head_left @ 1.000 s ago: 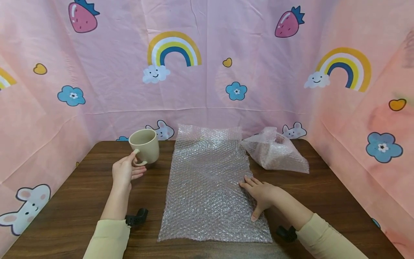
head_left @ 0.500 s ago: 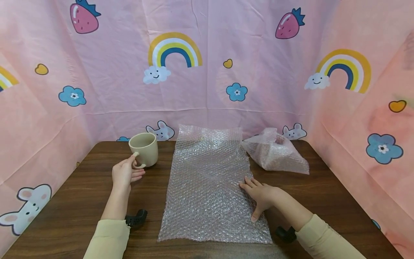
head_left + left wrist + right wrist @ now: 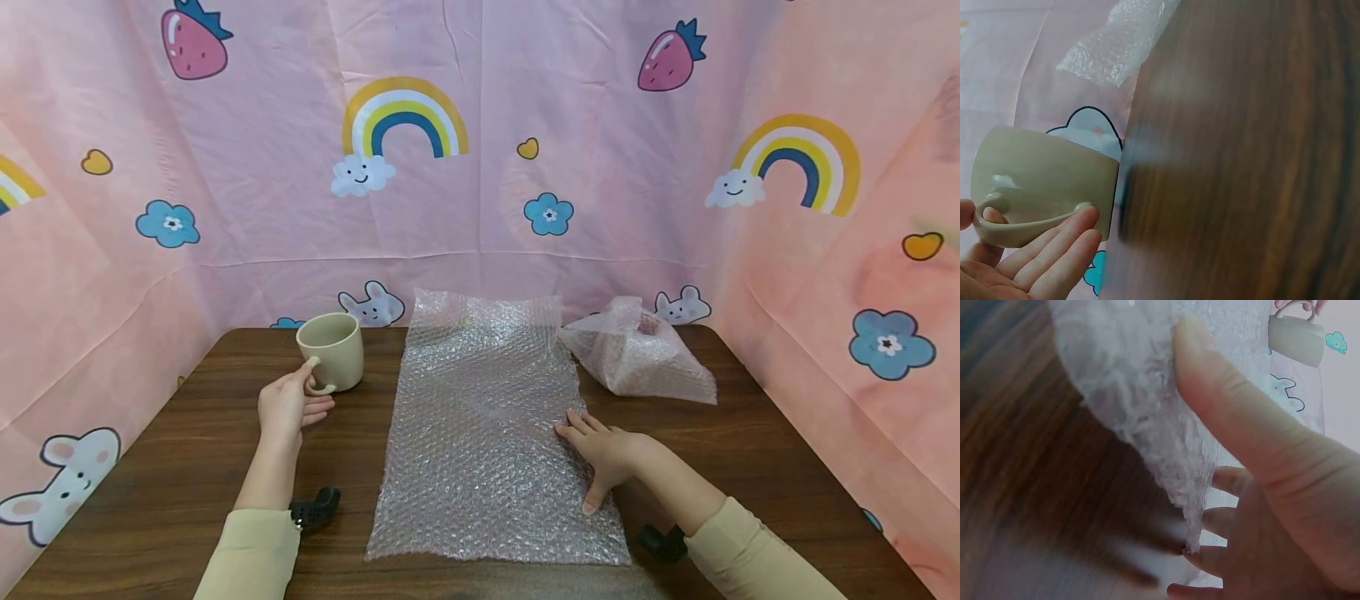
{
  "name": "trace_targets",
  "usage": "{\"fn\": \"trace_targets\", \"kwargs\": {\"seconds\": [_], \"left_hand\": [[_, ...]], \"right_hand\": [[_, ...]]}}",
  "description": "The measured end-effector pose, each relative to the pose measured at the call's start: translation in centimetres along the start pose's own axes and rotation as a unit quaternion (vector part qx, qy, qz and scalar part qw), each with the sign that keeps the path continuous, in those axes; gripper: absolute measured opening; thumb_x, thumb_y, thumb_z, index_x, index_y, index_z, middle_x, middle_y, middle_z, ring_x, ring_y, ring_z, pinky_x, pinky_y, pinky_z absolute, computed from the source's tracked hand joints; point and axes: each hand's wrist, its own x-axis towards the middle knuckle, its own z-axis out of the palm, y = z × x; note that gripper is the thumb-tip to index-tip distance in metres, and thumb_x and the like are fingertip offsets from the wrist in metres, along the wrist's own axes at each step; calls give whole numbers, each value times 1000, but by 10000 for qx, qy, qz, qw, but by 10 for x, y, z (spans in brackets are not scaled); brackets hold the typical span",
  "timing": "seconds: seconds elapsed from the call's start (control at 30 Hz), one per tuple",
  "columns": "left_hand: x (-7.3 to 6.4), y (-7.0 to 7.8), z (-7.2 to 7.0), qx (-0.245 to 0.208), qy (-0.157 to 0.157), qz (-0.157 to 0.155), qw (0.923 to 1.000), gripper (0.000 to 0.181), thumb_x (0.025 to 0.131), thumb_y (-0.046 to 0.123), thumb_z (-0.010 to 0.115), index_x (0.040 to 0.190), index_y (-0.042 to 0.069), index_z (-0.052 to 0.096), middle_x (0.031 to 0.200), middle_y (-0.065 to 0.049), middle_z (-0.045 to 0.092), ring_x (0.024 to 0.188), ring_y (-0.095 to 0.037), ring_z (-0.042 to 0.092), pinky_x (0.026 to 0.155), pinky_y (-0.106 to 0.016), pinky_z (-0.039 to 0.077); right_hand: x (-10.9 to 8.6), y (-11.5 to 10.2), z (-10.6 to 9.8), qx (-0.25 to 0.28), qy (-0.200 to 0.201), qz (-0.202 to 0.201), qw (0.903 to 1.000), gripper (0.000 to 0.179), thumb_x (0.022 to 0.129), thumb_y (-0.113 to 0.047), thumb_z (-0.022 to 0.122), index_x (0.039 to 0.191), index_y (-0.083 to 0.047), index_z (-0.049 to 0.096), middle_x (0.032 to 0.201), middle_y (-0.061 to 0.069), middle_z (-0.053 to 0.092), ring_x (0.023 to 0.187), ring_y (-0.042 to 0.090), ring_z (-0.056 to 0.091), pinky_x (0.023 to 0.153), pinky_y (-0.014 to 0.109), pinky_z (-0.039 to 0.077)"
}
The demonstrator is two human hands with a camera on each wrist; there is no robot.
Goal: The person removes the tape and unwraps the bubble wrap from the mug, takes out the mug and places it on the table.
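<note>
My left hand [image 3: 283,403] pinches the handle of a beige mug [image 3: 342,354] between thumb and forefinger. In the left wrist view the other fingers lie straight along the handle of the upright mug [image 3: 1047,169]. Its base is at or very near the tabletop; I cannot tell whether it touches. A sheet of bubble wrap [image 3: 480,442] lies flat across the middle of the table, left of my right hand [image 3: 609,450]. That hand rests on the sheet's right edge with fingers spread, thumb nearer me. The right wrist view shows the thumb on the bubble wrap [image 3: 1147,406].
A bubble-wrapped bundle [image 3: 645,358] sits at the back right, beside the sheet; what it contains is unclear. The dark wooden table [image 3: 172,467] is enclosed by a pink printed curtain [image 3: 480,208] at the back and both sides. The sheet's far end reaches the back edge.
My left hand has lowered the mug a little, down toward the tabletop and slightly left. The right hand and the bubble wrap have stayed in place.
</note>
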Motion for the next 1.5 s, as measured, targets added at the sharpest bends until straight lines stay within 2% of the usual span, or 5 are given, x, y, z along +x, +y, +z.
{"fn": "trace_targets", "kwargs": {"seconds": [0.33, 0.7, 1.03, 1.3, 1.5], "left_hand": [[2, -4, -1, 13, 48, -77, 10000, 41, 93, 43, 60, 86, 3, 53, 75, -16, 69, 66, -25, 70, 65, -38, 57], [2, -6, -4, 88, -24, -3, 10000, 40, 94, 42, 59, 81, 5, 52, 70, -9, 67, 68, -24, 70, 65, -37, 57], [3, -5, -7, 351, -395, -26, 9986, 42, 96, 45, 53, 83, 5, 49, 83, -18, 67, 73, -23, 70, 70, -38, 56], [3, -3, -9, 488, -671, -67, 9965, 44, 97, 47, 51, 89, 3, 48, 82, -15, 68, 71, -20, 70, 70, -36, 56], [4, -3, -10, 1147, -863, 113, 9896, 53, 99, 50, 41, 100, -2, 46, 92, -20, 68, 76, -22, 70, 70, -37, 56]], "right_hand": [[3, -1, 1, 192, -62, 78, 9998, 121, 60, -41, 88, 153, -9, 17, 158, 19, 3, 143, 39, 2, 105, 64, 20], [5, -2, 1, 248, -65, 178, 9995, 121, 61, -39, 89, 154, -13, 17, 158, 16, 3, 143, 38, 2, 105, 62, 20], [2, 0, 0, 343, -3, 117, 9993, 120, 61, -40, 89, 154, -13, 18, 158, 16, 4, 143, 38, 2, 106, 63, 17], [-2, 8, 4, 428, 39, -151, 9990, 120, 65, -45, 87, 155, -14, 14, 158, 18, 0, 143, 39, -3, 106, 64, 13], [-4, 11, 9, 736, 230, -346, 9964, 120, 65, -42, 87, 155, -12, 13, 158, 18, -1, 143, 37, -4, 108, 63, 6]]}}
